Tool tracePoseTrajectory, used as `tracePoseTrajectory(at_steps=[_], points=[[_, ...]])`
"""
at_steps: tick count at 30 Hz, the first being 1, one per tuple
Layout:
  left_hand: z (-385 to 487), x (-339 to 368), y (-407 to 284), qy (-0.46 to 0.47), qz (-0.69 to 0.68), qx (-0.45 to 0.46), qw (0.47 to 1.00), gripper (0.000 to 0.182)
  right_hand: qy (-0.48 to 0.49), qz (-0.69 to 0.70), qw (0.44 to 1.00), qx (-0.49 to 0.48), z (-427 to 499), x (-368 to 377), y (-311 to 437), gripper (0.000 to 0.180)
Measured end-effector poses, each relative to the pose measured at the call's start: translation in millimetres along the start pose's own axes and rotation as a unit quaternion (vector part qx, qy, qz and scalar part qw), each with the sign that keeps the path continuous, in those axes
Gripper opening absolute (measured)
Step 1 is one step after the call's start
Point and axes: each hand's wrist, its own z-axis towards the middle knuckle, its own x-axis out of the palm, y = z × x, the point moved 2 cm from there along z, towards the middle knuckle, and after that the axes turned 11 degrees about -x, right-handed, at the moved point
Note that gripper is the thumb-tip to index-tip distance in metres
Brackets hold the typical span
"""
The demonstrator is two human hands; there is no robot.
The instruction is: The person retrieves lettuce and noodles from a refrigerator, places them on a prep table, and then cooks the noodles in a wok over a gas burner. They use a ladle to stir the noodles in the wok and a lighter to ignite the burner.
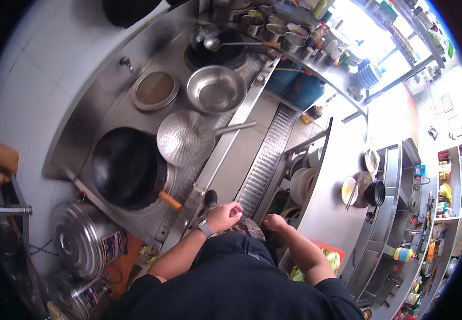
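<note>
My left hand [224, 217], with a watch on its wrist, is in front of my body with fingers bent and holds nothing that I can see. To its left lies the wooden handle [170, 201] of a black wok [125, 168] on the stove. My right hand [274, 222] is low at my other side, its fingers curled; whether anything is in it cannot be told. A perforated metal strainer [186, 138] rests beside the wok, its handle over the stove's front edge. Behind it are a steel bowl [216, 89] and a round pot of brownish liquid [156, 90].
A steel counter [327, 192] at the right bears a white bowl with chopsticks [349, 191] and black bowls [375, 193]. A red basket of green vegetables [333, 256] is near my right arm. A ladle [212, 43] lies over the far wok. A metal floor grate [267, 160] runs between stove and counter.
</note>
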Motion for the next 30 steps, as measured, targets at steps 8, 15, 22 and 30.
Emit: tracePoseTrajectory(at_steps=[8, 15, 22, 30], points=[[166.7, -31.6, -105.3, 0.016, 0.126, 0.001, 0.992, 0.027, -0.256, 0.112, 0.953, 0.115, 53.0, -233.2, -81.5, 0.030], [343.8, 11.8, -87.2, 0.083, 0.222, -0.119, 0.964, 0.029, -0.244, 0.109, 0.960, 0.084, 214.0, -430.7, -260.9, 0.039], [542.3, 50.9, -85.1, -0.107, 0.303, -0.242, 0.915, 0.035, -0.302, -0.006, 0.942, 0.146, 403.4, -649.9, -326.1, 0.065], [710.5, 51.4, -44.5, 0.037, 0.438, -0.415, 0.797, 0.071, -0.565, -0.152, 0.811, 0.002, 545.8, -747.9, -434.5, 0.045]])
